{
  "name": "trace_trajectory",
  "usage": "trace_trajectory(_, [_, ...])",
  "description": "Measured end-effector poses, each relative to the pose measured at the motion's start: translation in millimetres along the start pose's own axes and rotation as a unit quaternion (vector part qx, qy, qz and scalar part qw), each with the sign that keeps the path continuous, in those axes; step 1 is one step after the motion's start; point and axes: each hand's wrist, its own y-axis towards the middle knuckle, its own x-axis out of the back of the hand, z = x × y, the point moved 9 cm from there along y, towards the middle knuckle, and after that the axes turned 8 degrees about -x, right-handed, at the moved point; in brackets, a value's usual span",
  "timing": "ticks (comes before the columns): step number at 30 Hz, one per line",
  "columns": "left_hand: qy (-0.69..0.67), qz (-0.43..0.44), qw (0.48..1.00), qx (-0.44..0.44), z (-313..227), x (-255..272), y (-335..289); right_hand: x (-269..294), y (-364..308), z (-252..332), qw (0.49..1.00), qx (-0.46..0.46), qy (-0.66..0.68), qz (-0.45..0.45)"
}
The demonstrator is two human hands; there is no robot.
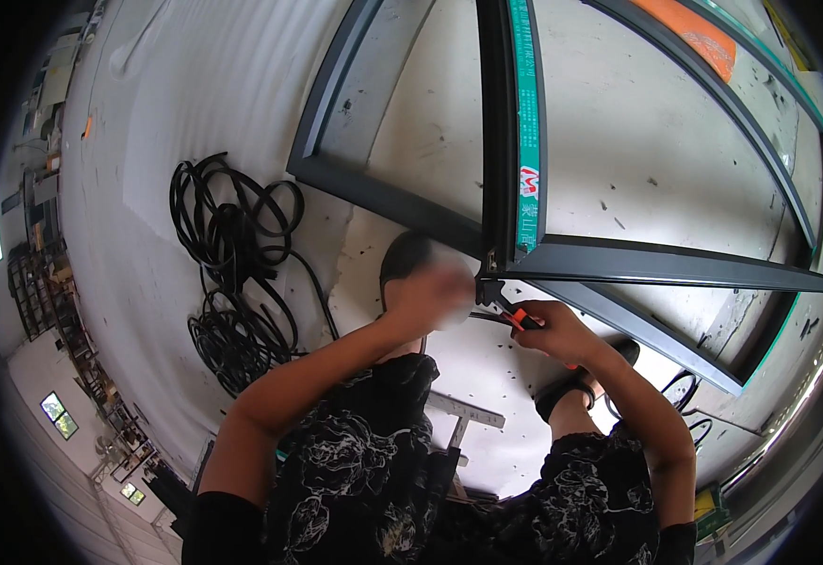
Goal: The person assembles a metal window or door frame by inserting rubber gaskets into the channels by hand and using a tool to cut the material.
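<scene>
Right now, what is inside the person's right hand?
The right hand holds an orange-and-black tool, its dark head close to a corner of the dark frame. The part of the handle within the grip is covered.

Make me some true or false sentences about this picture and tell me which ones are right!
1. The right hand holds a tool with a red-orange and black handle. True.
2. The tangled coils of thin black strip lie right of the dark grey metal frame. False: they lie to its left.
3. A long green printed strip runs along one bar of the frame. True.
4. The left hand is inside the coils. False: it is by the frame's corner, too blurred to see what it holds.
5. The black cloth with white flower outlines is below the frame in the picture. True.
</scene>
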Motion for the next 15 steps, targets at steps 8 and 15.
trace_trajectory(8, [0.036, 0.023, 0.997, -0.069, -33, 3, 12, 0, -8, -4, 0.999, -0.017, 0.047, 0.018])
trace_trajectory(15, [0.043, 0.042, 0.997, -0.043, -34, 7, 8, -8, 2, -6, 0.997, -0.021, 0.066, 0.032])
